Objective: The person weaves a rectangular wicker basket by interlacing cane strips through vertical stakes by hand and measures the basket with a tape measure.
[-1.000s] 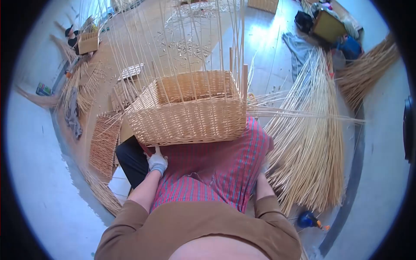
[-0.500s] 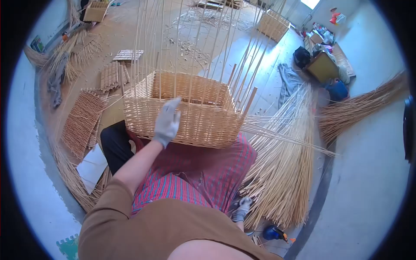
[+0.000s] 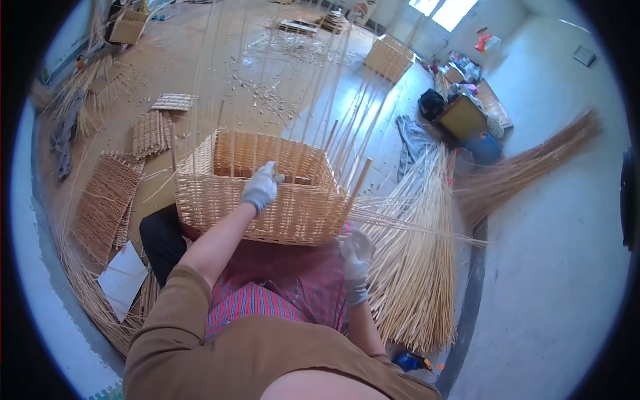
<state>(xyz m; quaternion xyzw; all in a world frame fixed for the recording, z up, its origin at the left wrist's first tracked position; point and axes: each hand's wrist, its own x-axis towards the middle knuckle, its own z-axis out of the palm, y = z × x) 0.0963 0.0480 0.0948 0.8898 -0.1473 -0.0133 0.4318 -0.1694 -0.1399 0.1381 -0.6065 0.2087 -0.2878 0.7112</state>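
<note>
A woven wicker basket (image 3: pixel 260 210) with tall upright stakes rests across my lap on a red and blue striped cloth (image 3: pixel 260 303). My left hand (image 3: pixel 261 187), in a pale glove, is at the near rim of the basket, its fingers over the edge; their grip is too unclear to tell. Just below the basket's right corner is my right hand (image 3: pixel 355 257), also gloved, with thumb and fingers apart and nothing visible between them. Long loose strands stick out from the basket's right side, above that hand.
To my right lies a big bundle of pale canes (image 3: pixel 420 267), with a darker bundle (image 3: pixel 527 173) beyond it. A blue bottle (image 3: pixel 408 361) stands near my right elbow. Woven panels (image 3: pixel 107 200) lie at the left. Another basket (image 3: pixel 389 59) sits farther back.
My left hand has gone from the basket's lower edge up to its near rim. My right hand has risen from beside the canes to the basket's right corner. The view has shifted.
</note>
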